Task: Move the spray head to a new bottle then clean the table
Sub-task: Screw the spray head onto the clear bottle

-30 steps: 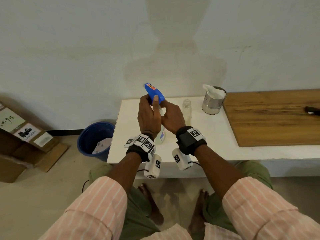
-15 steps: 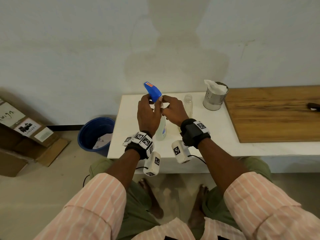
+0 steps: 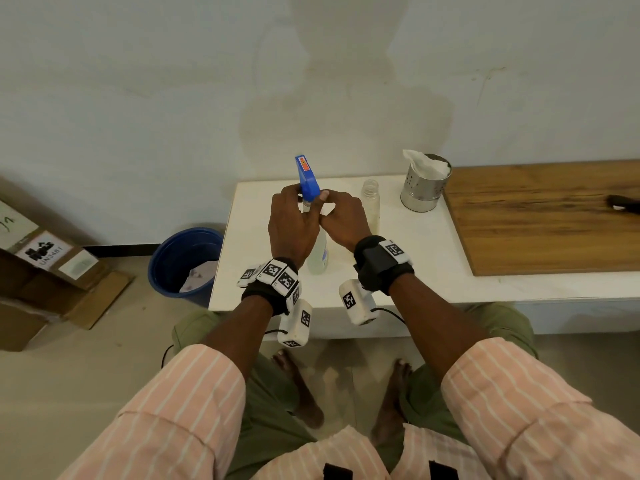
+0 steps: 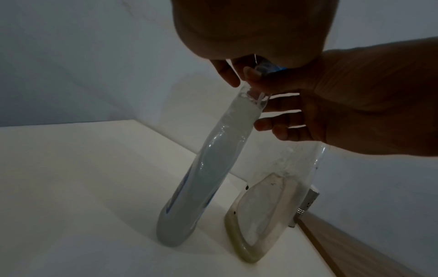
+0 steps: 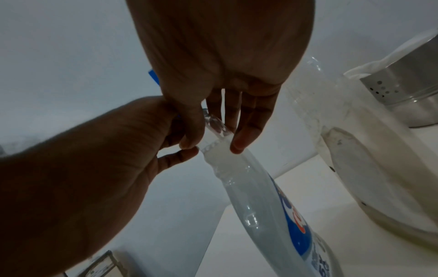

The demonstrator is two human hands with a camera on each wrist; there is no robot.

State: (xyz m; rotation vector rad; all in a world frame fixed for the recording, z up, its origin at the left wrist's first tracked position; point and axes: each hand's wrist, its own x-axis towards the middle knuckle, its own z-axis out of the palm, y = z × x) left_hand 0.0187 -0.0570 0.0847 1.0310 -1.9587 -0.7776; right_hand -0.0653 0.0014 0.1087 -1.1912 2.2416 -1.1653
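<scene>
A blue spray head (image 3: pixel 307 178) sits on top of a clear bottle (image 3: pixel 319 252) filled with pale liquid, which stands on the white table (image 3: pixel 408 271). My left hand (image 3: pixel 295 216) grips the base of the spray head. My right hand (image 3: pixel 334 211) pinches the bottle's neck (image 5: pixel 214 129) just below it, thumb on one side and fingers on the other. An empty, uncapped clear bottle (image 3: pixel 370 202) stands just right of my hands. In the left wrist view the full bottle (image 4: pixel 208 168) and the empty bottle (image 4: pixel 272 206) stand side by side.
A perforated metal tin (image 3: pixel 424 192) with white tissue stands behind the empty bottle. A wooden board (image 3: pixel 547 216) covers the table's right part, with a black object (image 3: pixel 623 204) on it. On the floor at left are a blue bucket (image 3: pixel 183 261) and cardboard boxes (image 3: pixel 41 271).
The spray head has turned between my hands, its nozzle swinging from up-left to pointing more away from me. Both hands have stayed at the bottle's top.
</scene>
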